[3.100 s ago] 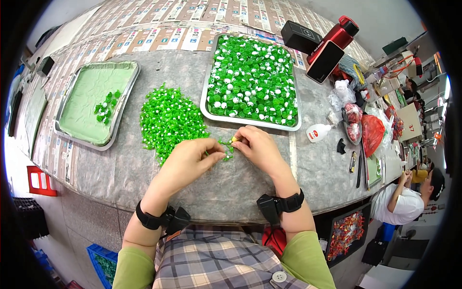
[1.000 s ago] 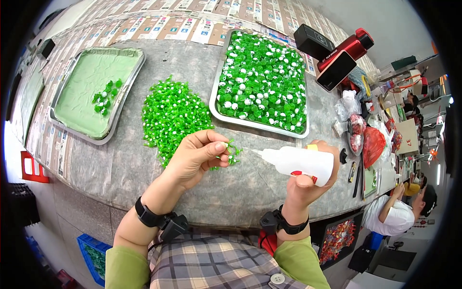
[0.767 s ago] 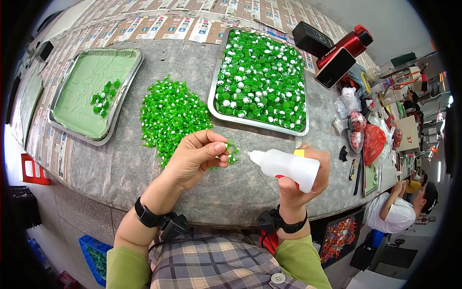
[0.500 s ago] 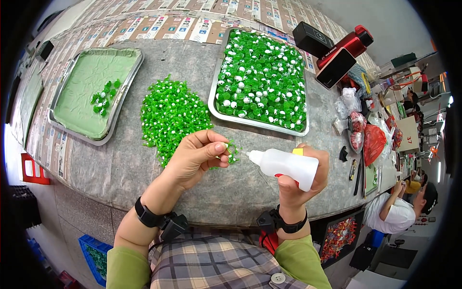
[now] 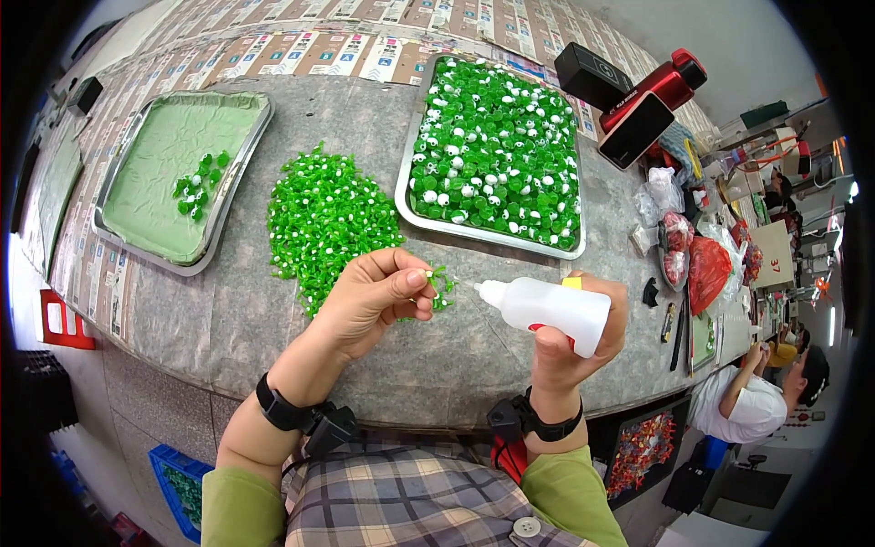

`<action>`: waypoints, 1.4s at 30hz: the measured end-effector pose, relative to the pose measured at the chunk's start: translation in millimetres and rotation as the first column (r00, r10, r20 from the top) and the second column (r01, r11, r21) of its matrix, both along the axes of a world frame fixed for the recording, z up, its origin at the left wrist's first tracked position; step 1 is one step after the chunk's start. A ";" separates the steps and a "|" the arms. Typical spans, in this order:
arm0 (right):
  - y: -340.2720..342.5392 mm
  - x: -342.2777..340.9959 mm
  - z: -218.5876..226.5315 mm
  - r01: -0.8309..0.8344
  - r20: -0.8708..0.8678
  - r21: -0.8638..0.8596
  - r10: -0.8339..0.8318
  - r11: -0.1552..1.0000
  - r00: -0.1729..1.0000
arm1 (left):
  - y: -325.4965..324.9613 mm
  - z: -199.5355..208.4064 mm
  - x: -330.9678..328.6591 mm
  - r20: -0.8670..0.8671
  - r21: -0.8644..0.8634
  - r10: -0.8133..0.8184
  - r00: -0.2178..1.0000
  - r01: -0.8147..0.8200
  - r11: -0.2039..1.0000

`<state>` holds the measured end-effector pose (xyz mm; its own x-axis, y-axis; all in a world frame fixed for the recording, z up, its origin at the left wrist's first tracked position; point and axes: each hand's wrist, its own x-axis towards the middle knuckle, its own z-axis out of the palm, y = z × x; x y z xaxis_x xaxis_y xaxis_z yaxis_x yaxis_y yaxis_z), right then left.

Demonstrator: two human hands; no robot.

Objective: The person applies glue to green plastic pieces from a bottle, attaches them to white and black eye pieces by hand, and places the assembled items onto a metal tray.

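Dispensing is seemingly underway: at centre, a small, mostly hidden pale-green piece (image 5: pixel 429 273) is pinched in the left hand (image 5: pixel 369 294); right of it, a white plastic squeeze bottle (image 5: pixel 551 308) is gripped by the curled right hand (image 5: pixel 578 365); careful nozzle aiming seems called for.

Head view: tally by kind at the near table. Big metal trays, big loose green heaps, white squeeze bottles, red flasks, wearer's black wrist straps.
Big metal trays: 2, left tray and heaped tray
Green heap: 1
White squeeze bottle: 1
Red flask: 1
Wrist straps: 2
Total: 7
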<state>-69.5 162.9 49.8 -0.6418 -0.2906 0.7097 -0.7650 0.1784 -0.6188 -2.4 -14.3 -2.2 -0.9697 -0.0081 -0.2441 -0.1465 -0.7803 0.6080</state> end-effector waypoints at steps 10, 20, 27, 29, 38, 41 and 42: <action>0.8 -2.1 0.0 0.022 -0.037 0.018 -0.021 1.000 0.999 | -0.3 -0.3 0.5 0.006 -0.005 0.005 1.000 -0.005 1.000; 2.2 -3.8 -2.8 -0.010 -0.012 -0.023 0.010 1.000 1.000 | 2.0 -3.2 0.7 -0.092 -0.184 0.163 0.982 -0.178 0.967; 1.5 -5.1 -4.7 0.001 -0.028 0.001 -0.001 1.000 1.000 | 2.2 -2.9 -0.4 -0.109 -0.186 0.151 0.983 -0.169 0.968; -1.3 -3.7 -4.0 0.015 0.005 0.020 -0.016 1.000 1.000 | 1.4 -2.6 0.5 -0.108 -0.186 0.156 0.982 -0.174 0.967; 11.2 -15.1 8.1 0.112 0.309 -0.404 0.020 0.908 0.951 | 4.0 0.4 -1.1 -0.102 -0.179 0.173 0.980 -0.189 0.966; 23.6 -41.8 24.4 0.135 0.429 -0.401 0.056 0.906 0.902 | 2.8 -0.1 0.6 -0.082 -0.164 0.191 0.978 -0.202 0.966; 32.2 -51.7 21.4 0.142 0.456 -0.358 0.040 0.923 0.889 | 1.5 -0.4 1.9 -0.070 -0.163 0.199 0.977 -0.208 0.964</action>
<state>-121.2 195.1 71.3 -0.9208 -0.0223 0.3894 -0.3853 -0.1029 -0.9170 -0.5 -12.8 -2.6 -0.9547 -0.2435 -0.1711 0.0405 -0.6758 0.7359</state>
